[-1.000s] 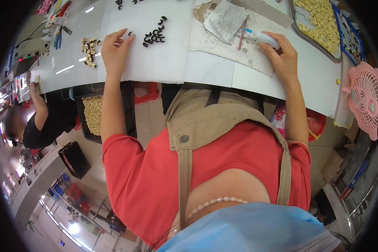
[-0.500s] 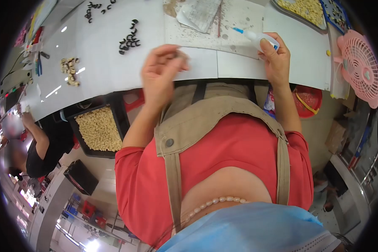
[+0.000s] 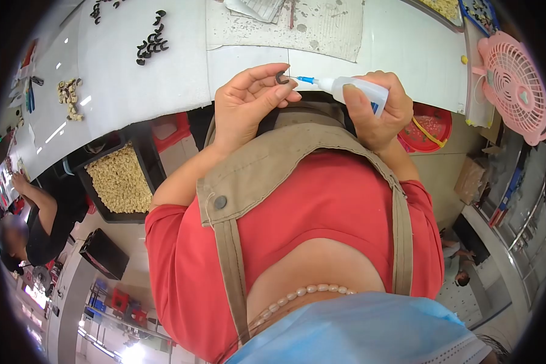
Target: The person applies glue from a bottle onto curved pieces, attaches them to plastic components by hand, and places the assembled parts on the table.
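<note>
Between the thumb and fingers of my left hand (image 3: 252, 100) is a small dark C-shaped piece (image 3: 281, 77). My right hand (image 3: 379, 106) is wrapped round a white squeeze bottle (image 3: 361, 91) lying on its side, its blue needle tip (image 3: 306, 79) pointing left. The thin needle reaches right up to the dark piece. Both hands are over the near edge of the white table (image 3: 246, 59). Further up the table on the left lies a cluster of similar dark curved pieces (image 3: 151, 45).
A stained sheet (image 3: 340, 42) with papers (image 3: 258, 8) lies ahead. Small cream-and-dark pieces (image 3: 70, 100) sit at left. Below the table edge stands a black crate (image 3: 155, 164) of cream pieces. A pink fan (image 3: 520, 88) is at right. Another person (image 3: 39, 212) works at far left.
My right hand has brought the bottle down and left, toward my left hand. The needle tip now meets the dark piece. The camera view has shifted, so the table appears further up and left.
</note>
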Demonstrator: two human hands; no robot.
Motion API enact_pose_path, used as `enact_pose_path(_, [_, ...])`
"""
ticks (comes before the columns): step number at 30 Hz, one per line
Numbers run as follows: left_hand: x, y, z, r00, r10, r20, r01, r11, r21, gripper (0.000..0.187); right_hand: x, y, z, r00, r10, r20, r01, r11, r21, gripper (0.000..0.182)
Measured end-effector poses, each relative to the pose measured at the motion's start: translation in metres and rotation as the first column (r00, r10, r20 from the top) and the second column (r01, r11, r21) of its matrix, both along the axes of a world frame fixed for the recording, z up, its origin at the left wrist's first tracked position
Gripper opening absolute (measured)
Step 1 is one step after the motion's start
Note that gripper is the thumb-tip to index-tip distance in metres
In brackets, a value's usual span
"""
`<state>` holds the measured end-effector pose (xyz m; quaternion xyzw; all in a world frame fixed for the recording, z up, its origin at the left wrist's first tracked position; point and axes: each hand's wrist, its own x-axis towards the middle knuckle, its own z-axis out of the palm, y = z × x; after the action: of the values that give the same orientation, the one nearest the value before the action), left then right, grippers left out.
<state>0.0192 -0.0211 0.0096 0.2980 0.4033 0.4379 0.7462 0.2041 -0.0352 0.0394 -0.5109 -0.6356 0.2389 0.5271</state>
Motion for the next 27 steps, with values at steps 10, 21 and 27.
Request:
enact_pose_path(10, [-0.0023, -0.0012, -0.0017, 1.000, -0.021, -0.008, 0.021, 1.000, 0.000, 0.027, -0.0095, 0.0029, 0.0069, 0.991, 0.024, 0.132, -0.035, 0.996, 0.077, 0.020])
enact_pose_path(21, [0.0002, -0.0007, -0.0003, 1.000, -0.019, -0.019, 0.019, 1.000, -0.001, 0.026, -0.0076, 0.0046, 0.0030, 0.991, 0.017, 0.131, -0.028, 0.996, 0.086, 0.021])
enact_pose_path(27, [0.0035, -0.0009, 0.0000, 0.999, -0.022, -0.028, 0.022, 1.000, -0.012, 0.026, -0.0039, 0.0044, 0.0001, 0.995, 0.018, 0.101, -0.025, 0.997, 0.070, 0.021])
